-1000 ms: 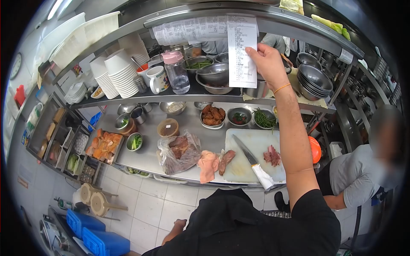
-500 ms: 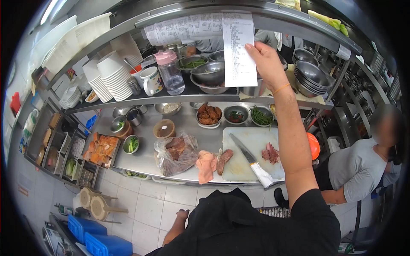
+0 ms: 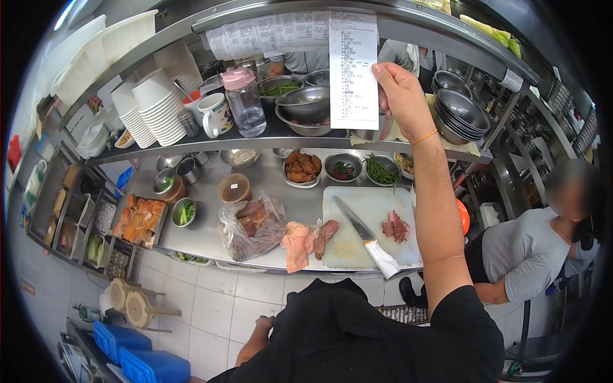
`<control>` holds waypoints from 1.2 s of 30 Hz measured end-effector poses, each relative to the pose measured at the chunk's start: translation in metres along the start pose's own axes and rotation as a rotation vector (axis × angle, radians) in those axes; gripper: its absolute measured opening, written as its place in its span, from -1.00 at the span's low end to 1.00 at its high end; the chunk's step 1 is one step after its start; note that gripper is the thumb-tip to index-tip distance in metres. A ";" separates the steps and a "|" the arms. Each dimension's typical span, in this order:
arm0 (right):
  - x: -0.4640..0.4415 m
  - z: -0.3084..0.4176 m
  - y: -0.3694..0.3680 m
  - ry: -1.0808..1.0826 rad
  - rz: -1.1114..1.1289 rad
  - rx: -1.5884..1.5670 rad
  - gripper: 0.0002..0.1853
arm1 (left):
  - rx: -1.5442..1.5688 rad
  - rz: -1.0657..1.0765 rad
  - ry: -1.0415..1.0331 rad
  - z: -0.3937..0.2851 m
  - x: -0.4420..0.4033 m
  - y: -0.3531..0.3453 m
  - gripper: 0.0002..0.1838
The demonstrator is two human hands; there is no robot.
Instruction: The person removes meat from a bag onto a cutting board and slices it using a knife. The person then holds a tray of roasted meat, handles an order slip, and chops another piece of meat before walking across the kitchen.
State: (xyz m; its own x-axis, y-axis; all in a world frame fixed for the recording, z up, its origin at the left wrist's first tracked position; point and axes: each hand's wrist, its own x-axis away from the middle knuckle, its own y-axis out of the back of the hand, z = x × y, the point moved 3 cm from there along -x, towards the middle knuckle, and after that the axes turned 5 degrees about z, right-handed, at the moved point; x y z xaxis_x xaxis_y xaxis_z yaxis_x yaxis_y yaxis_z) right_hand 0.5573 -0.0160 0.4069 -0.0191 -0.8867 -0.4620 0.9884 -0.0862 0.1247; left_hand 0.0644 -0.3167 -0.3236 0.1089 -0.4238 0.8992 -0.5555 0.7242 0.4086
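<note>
Raised at the shelf, my right hand (image 3: 403, 94) pinches the right edge of a long printed order slip (image 3: 354, 70) that hangs from the overhead rail. My left hand (image 3: 265, 322) is low at my side, near no object; its fingers are too small to make out. On the counter below lies a white cutting board (image 3: 345, 249) bearing a knife (image 3: 353, 219) with a white-wrapped handle. Chopped meat (image 3: 396, 227) sits on the board's right. A strip of meat (image 3: 326, 239) lies at its left edge, beside a pink cloth (image 3: 298, 246) and a plastic bag of meat (image 3: 252, 226).
Stacked white containers (image 3: 159, 105), a mug (image 3: 216, 115), a pink-lidded bottle (image 3: 248, 108) and metal bowls (image 3: 463, 115) fill the shelf. Bowls of fried pieces (image 3: 302, 167) and green beans (image 3: 381, 171) stand behind the board. A co-worker (image 3: 520, 252) is at the right.
The view has shifted slightly, moving the counter a little left in the picture. My right hand still pinches the slip, which now faces me more squarely.
</note>
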 end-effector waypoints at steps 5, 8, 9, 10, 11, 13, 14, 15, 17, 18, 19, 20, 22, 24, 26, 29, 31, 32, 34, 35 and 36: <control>-0.003 -0.003 0.001 -0.008 0.003 0.034 -0.70 | -0.089 -0.029 -0.079 0.000 0.001 -0.008 -0.24; -0.004 -0.004 0.000 -0.010 -0.001 0.062 -0.70 | 0.050 0.011 -0.067 -0.004 0.012 0.002 -0.24; -0.003 -0.003 0.000 -0.009 -0.002 0.065 -0.70 | 0.100 -0.008 -0.031 -0.007 0.011 0.004 -0.24; -0.003 -0.002 0.000 -0.008 -0.004 0.068 -0.70 | 0.149 -0.027 0.005 -0.008 0.011 0.006 -0.23; -0.004 -0.004 0.000 -0.004 0.000 0.067 -0.70 | 0.197 -0.047 0.042 -0.009 0.011 0.007 -0.23; -0.006 -0.007 0.003 0.004 0.002 0.065 -0.69 | 0.170 -0.095 -0.018 -0.011 0.001 0.012 -0.22; -0.006 -0.007 0.003 0.004 0.003 0.067 -0.69 | 0.138 -0.106 -0.063 -0.010 -0.003 0.012 -0.23; -0.006 -0.006 0.004 0.005 0.004 0.069 -0.70 | 0.105 -0.119 -0.108 -0.009 -0.006 0.012 -0.24; -0.006 -0.006 0.004 0.013 0.004 0.060 -0.70 | 0.092 -0.121 -0.155 -0.008 -0.009 0.014 -0.24; -0.006 -0.007 0.003 0.022 0.002 0.050 -0.70 | 0.086 -0.121 -0.179 -0.008 -0.009 0.015 -0.24; -0.006 -0.007 0.003 0.030 0.001 0.040 -0.70 | 0.051 -0.115 -0.173 -0.009 -0.011 0.016 -0.23; -0.006 -0.007 0.003 0.028 -0.004 0.039 -0.70 | 0.017 -0.108 -0.168 -0.010 -0.014 0.017 -0.23; -0.005 -0.006 0.003 0.022 -0.012 0.035 -0.71 | -0.010 -0.105 -0.163 -0.010 -0.014 0.017 -0.23; -0.006 -0.007 0.004 0.026 -0.004 0.045 -0.70 | 0.004 -0.112 -0.164 -0.009 -0.011 0.017 -0.23; -0.006 -0.007 0.004 0.026 0.001 0.054 -0.70 | 0.162 -0.141 -0.062 -0.010 0.004 0.015 -0.24; -0.007 -0.007 0.004 0.021 0.007 0.070 -0.70 | 0.280 -0.144 0.007 -0.018 0.029 0.018 -0.25; -0.009 -0.009 0.005 0.017 0.014 0.085 -0.70 | 0.238 -0.115 -0.002 -0.018 0.031 0.017 -0.26; -0.010 -0.010 0.005 0.014 0.011 0.092 -0.70 | 0.176 -0.091 -0.019 -0.019 0.031 0.019 -0.26; -0.011 -0.011 0.005 0.007 0.006 0.105 -0.70 | 0.116 -0.066 -0.034 -0.016 0.023 0.018 -0.26; -0.011 -0.011 0.005 0.011 0.009 0.102 -0.69 | 0.117 -0.064 -0.030 -0.014 0.017 0.015 -0.26; -0.012 -0.012 0.005 0.016 0.012 0.100 -0.69 | 0.117 -0.063 -0.027 -0.013 0.014 0.014 -0.26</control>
State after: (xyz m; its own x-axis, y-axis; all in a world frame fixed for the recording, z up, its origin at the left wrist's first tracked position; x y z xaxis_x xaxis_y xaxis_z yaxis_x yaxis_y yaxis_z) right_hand 0.5643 -0.0004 0.4023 -0.0038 -0.8807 -0.4736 0.9687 -0.1208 0.2168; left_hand 0.0695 -0.3055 -0.3034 0.1248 -0.4819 0.8673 -0.6408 0.6282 0.4413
